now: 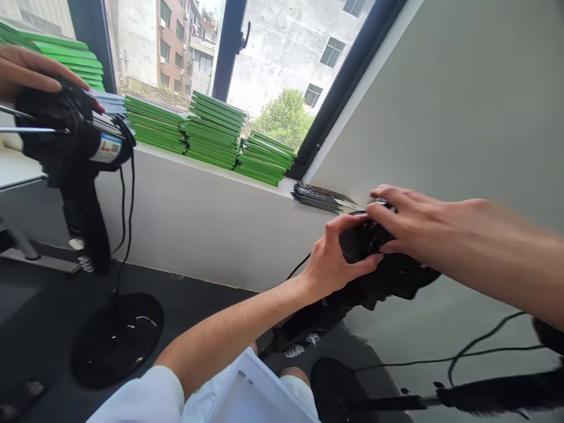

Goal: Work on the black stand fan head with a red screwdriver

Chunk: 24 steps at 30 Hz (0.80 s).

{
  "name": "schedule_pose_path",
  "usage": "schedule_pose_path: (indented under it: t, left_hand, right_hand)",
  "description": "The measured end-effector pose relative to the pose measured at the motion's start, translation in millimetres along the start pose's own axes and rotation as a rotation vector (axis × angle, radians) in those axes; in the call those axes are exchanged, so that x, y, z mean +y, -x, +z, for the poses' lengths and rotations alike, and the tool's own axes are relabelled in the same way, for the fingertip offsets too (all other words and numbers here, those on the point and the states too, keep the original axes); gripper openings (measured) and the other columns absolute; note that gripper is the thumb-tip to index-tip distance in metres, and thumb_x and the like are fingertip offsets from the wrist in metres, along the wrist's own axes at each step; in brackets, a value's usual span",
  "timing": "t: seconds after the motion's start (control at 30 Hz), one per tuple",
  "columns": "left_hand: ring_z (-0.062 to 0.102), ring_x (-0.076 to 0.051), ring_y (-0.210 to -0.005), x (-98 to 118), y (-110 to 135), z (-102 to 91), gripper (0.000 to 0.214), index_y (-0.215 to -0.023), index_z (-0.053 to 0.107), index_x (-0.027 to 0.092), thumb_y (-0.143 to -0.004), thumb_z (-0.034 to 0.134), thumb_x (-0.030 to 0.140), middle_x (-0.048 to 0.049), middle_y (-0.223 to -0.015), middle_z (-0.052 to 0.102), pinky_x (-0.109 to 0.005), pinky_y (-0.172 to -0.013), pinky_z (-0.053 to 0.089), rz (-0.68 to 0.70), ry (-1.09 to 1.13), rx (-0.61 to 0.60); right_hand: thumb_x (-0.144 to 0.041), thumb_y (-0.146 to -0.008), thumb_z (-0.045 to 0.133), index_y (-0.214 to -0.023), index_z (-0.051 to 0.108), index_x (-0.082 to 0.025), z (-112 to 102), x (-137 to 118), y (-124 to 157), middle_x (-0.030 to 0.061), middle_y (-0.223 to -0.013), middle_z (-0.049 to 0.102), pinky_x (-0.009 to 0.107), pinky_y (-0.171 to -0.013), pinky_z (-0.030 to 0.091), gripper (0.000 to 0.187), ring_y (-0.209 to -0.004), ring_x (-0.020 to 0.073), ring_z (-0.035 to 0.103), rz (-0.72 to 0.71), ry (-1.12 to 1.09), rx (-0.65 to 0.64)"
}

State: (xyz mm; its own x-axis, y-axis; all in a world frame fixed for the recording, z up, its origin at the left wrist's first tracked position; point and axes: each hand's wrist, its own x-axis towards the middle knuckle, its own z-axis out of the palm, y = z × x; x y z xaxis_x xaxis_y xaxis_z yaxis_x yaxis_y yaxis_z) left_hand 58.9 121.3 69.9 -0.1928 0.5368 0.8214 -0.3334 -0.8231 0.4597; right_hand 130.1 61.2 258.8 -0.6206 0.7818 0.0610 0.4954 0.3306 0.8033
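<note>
My left hand curls its thumb and fingers around the end of a black device at the right. Over the top of the same device, my right hand bends its fingers against a dark round part near the left fingertips. The device's exact kind cannot be made out; much of its top is hidden by my hands. Below it, a dark arm with a small silver knob slants down to the left. A white box or tray is at the bottom, near my knees.
At the left, another person's hand rests on a similar black device with a label and hanging cords. Round black bases stand on the floor. Stacked green books and dark flat items line the windowsill. Cables run at lower right.
</note>
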Motion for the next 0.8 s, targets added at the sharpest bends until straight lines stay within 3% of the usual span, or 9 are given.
schedule_pose_path:
  t: [0.1,0.2,0.27,0.37,0.47,0.57,0.63,0.7,0.8]
  left_hand:
    - [0.059,-0.027,-0.133,-1,-10,-2.3,0.044,-0.122,0.052,0.027,-0.086,0.077,0.023,-0.0081,-0.140,0.059,-0.047,-0.114,0.051,0.062,-0.064,-0.051]
    - [0.059,-0.026,-0.133,1,-16,-6.7,0.016,-0.106,0.063,0.024,-0.092,0.070,0.024,-0.0071,-0.141,0.056,-0.043,-0.114,0.051,0.103,-0.141,-0.100]
    - [0.060,-0.026,-0.132,3,-19,-9.6,0.012,-0.104,0.066,0.024,-0.093,0.069,0.025,-0.0067,-0.141,0.055,-0.043,-0.114,0.052,0.085,-0.179,-0.119]
    - [0.062,-0.026,-0.129,7,-21,-12.5,0.013,-0.103,0.067,0.024,-0.092,0.072,0.025,-0.0070,-0.140,0.056,-0.045,-0.113,0.053,0.069,-0.206,-0.143]
    - [0.065,-0.025,-0.124,10,-22,-12.2,0.014,-0.100,0.068,0.024,-0.089,0.075,0.025,-0.0076,-0.136,0.058,-0.045,-0.110,0.055,0.059,-0.207,-0.135]
    - [0.065,-0.025,-0.122,14,-21,-10.4,0.011,-0.097,0.069,0.024,-0.088,0.076,0.023,-0.0074,-0.131,0.061,-0.046,-0.109,0.055,0.032,-0.205,-0.113]
    - [0.065,-0.024,-0.123,19,-19,-10.0,0.007,-0.093,0.069,0.023,-0.089,0.075,0.022,-0.0078,-0.130,0.061,-0.046,-0.109,0.054,0.028,-0.200,-0.100]
    - [0.064,-0.024,-0.123,23,-16,-10.8,0.004,-0.091,0.070,0.021,-0.090,0.074,0.022,-0.0088,-0.130,0.061,-0.045,-0.108,0.054,0.037,-0.192,-0.093]
    - [0.063,-0.024,-0.125,29,-12,-12.7,0.004,-0.090,0.070,0.020,-0.090,0.073,0.022,-0.0108,-0.131,0.060,-0.043,-0.107,0.054,0.073,-0.181,-0.096]
  right_hand:
    - [-0.030,-0.096,0.038,-0.121,0.058,-0.013,1,1,-2,0.0216,-0.151,0.047,0.030,-0.042,0.038,0.036,-0.094,0.0240,0.066,0.083,0.076,-0.063]
    - [-0.038,-0.098,0.038,-0.125,0.057,-0.017,6,5,-6,0.0189,-0.158,0.043,0.031,-0.044,0.037,0.039,-0.106,0.0265,0.066,0.199,0.045,-0.085]
    - [-0.044,-0.097,0.045,-0.127,0.058,-0.020,8,8,-10,0.0159,-0.158,0.044,0.031,-0.046,0.036,0.041,-0.108,0.0264,0.067,0.286,-0.030,-0.120]
    - [-0.054,-0.091,0.059,-0.133,0.058,-0.026,8,13,-12,0.0115,-0.153,0.052,0.031,-0.048,0.038,0.051,-0.087,0.0224,0.070,0.382,-0.185,-0.190]
    - [-0.057,-0.087,0.063,-0.135,0.058,-0.025,8,17,-12,0.0110,-0.146,0.058,0.032,-0.051,0.041,0.058,-0.069,0.0178,0.066,0.402,-0.288,-0.202]
    - [-0.062,-0.085,0.062,-0.135,0.059,-0.021,9,19,-6,0.0145,-0.147,0.058,0.031,-0.051,0.042,0.064,-0.074,0.0215,0.069,0.350,-0.327,-0.173]
    - [-0.067,-0.086,0.058,-0.129,0.064,-0.020,6,17,2,0.0165,-0.149,0.055,0.032,-0.051,0.042,0.064,-0.074,0.0225,0.069,0.322,-0.330,-0.072]
    - [-0.063,-0.093,0.050,-0.109,0.071,-0.021,-4,12,15,0.0142,-0.143,0.061,0.032,-0.053,0.043,0.050,-0.066,0.0167,0.064,0.367,-0.392,0.152]
    - [-0.051,-0.103,0.035,-0.076,0.067,-0.020,-28,1,38,0.0101,-0.088,0.073,0.032,-0.053,0.044,0.052,-0.053,0.0120,0.052,0.470,-0.579,0.560]
